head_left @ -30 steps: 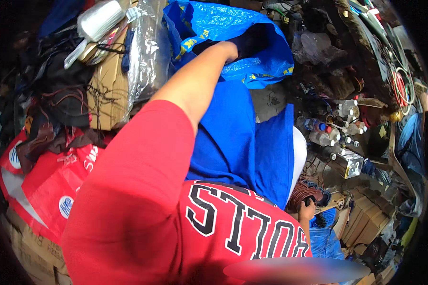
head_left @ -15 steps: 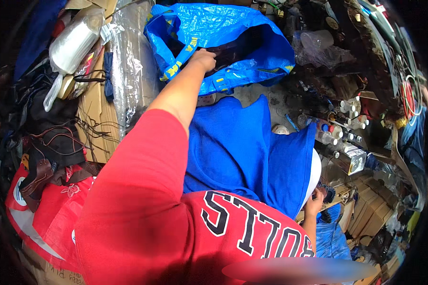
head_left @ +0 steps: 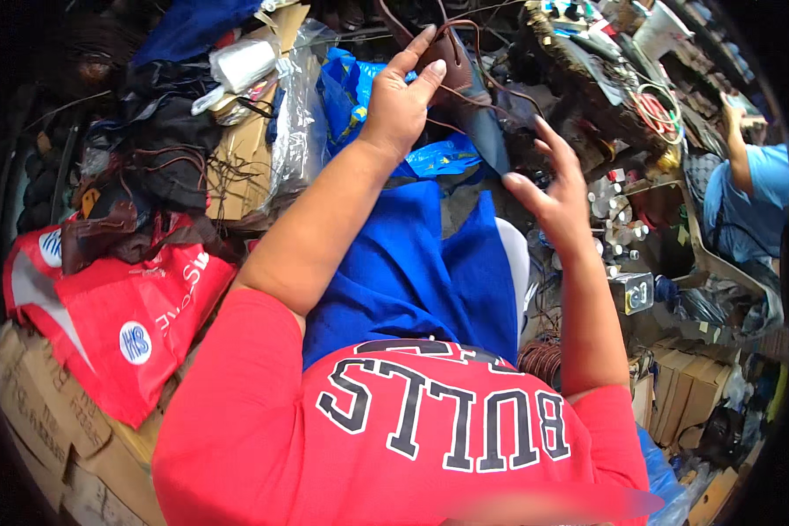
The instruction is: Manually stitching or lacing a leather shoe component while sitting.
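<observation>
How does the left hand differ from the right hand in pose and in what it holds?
The left hand is raised higher and grips a brown leather piece; the right hand is lower and holds nothing. The left fingers close on the leather; the right fingers are spread open. Both are bare.

cluttered floor (head_left: 465, 215), blue bag (head_left: 359, 96), red bag (head_left: 123, 307), cardboard boxes (head_left: 35, 421), small jars (head_left: 618, 215)

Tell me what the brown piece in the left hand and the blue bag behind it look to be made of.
Brown piece: likely leather, matte dark brown, stiff flat shape with thin cords trailing off, held by the left hand.
Blue bag: probably woven plastic sheeting, glossy, with crinkled folds catching light.
</observation>
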Demonstrator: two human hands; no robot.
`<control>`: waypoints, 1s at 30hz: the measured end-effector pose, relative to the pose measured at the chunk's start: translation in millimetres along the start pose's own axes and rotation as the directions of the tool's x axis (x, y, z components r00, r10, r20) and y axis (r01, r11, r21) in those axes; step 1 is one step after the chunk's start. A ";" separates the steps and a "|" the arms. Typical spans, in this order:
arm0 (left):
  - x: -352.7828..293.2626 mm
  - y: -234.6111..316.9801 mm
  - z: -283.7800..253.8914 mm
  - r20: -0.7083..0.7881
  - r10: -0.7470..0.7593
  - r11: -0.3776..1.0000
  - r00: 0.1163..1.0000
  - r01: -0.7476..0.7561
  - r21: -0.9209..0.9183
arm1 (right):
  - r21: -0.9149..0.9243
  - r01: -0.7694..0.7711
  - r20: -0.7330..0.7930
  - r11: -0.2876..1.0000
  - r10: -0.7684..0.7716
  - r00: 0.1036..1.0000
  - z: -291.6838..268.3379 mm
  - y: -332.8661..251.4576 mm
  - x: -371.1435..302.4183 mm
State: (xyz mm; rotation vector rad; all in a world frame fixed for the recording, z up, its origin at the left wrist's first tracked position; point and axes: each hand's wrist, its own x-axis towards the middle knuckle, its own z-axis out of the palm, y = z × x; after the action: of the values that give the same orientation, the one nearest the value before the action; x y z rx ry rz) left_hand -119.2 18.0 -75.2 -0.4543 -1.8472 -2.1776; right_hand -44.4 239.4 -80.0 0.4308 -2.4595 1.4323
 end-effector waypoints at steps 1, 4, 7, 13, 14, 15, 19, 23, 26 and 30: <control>-13.6 14.8 12.1 -0.022 -0.094 0.981 0.995 0.089 -0.174 | 0.047 0.026 0.030 0.999 -0.028 0.999 4.5 -12.7 4.6; -48.1 53.9 34.7 0.034 -0.182 0.924 0.983 0.183 -0.335 | 0.096 -0.028 0.068 0.995 0.022 0.997 6.8 -34.6 -0.4; -76.9 94.5 30.1 0.168 -0.255 0.966 0.952 0.258 0.004 | 0.187 -0.287 0.218 0.939 0.246 0.945 -19.5 -39.9 -25.3; -90.0 154.3 1.9 0.694 0.199 -0.066 0.692 -0.697 0.714 | 0.264 -0.370 0.402 0.891 0.248 0.882 -67.3 -58.0 -59.1; -85.2 156.5 -3.3 0.751 0.153 -0.096 0.643 -0.746 0.659 | 0.272 -0.382 0.479 0.883 0.219 0.850 -66.3 -65.1 -58.5; -80.9 156.3 -0.3 0.806 0.125 -0.103 0.579 -0.800 0.591 | 0.255 -0.412 0.536 0.875 0.227 0.813 -69.4 -69.4 -58.4; -73.8 142.3 -7.1 0.717 -0.127 0.117 0.685 -0.708 0.697 | 0.168 -0.298 0.503 0.940 0.178 0.846 -71.5 -81.3 -53.7; -86.8 114.2 -14.4 0.605 -0.169 0.529 0.778 -0.447 0.722 | -0.079 0.100 -0.082 0.992 -0.106 0.991 -95.3 -68.2 -58.8; -96.5 91.2 -19.0 0.441 -0.395 0.743 0.806 -0.003 0.670 | 0.333 -0.124 -0.284 0.935 0.225 0.932 -74.6 -43.1 -72.4; -102.5 72.5 -14.0 0.526 -0.502 0.864 0.687 0.369 0.343 | 0.664 -0.200 -0.134 0.721 0.377 0.916 -27.1 -15.8 -79.7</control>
State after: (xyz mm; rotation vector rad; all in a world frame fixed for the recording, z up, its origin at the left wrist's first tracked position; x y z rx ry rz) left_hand 1.9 -9.0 -51.6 -0.8043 -2.7595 -2.2387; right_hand 37.2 265.4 -83.8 -0.0502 -1.8190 2.3017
